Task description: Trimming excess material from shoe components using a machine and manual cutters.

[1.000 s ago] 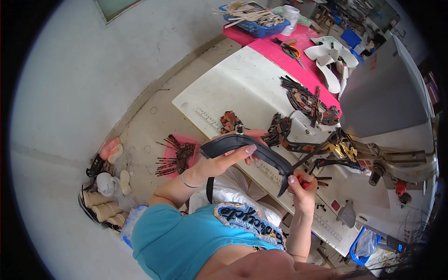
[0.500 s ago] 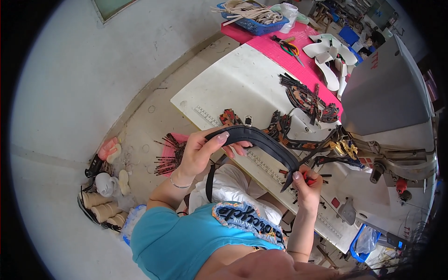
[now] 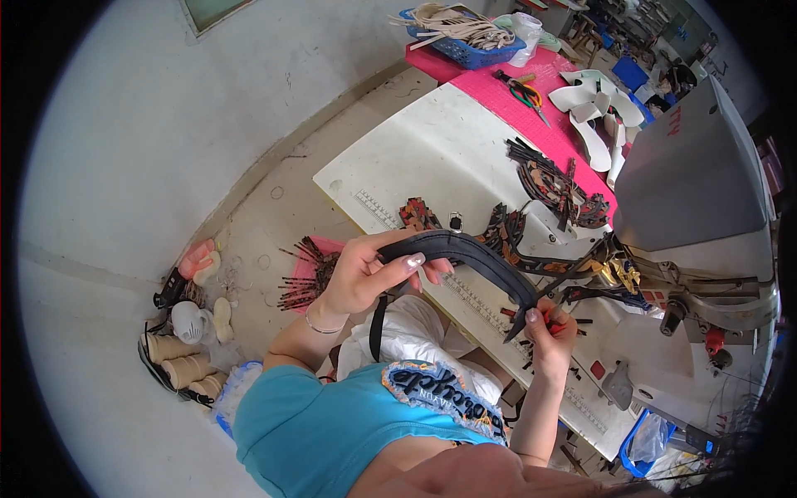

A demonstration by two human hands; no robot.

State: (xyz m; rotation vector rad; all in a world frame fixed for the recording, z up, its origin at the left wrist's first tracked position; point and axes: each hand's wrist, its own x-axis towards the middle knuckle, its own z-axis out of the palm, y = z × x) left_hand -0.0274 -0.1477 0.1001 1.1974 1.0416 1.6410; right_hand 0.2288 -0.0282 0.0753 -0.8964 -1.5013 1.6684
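A curved black strap point(image 3: 481, 256) with a stitched edge arches between my two hands, above the front edge of the white sewing table. My left hand point(image 3: 365, 278) pinches its left end between thumb and fingers. At the other end, my right hand point(image 3: 551, 332) grips the strap near its pointed tip. Something red and small shows in the right palm, mostly hidden by the fingers. Behind the strap, dark patterned strips point(image 3: 502, 232) lie on the table beside the sewing machine point(image 3: 697, 278).
A bundle of patterned strips point(image 3: 552, 187) lies farther back. Scissors point(image 3: 527, 95), white cut pieces point(image 3: 594, 108) and a blue basket of pale straps point(image 3: 473, 54) rest on the pink surface. Thread cones point(image 3: 178, 369) stand by the wall. More strips point(image 3: 311, 274) sit left of my knees.
The view has shifted slightly, so the table sits a little lower and to the right. Both hands keep their hold on the strap, with hardly any change in pose.
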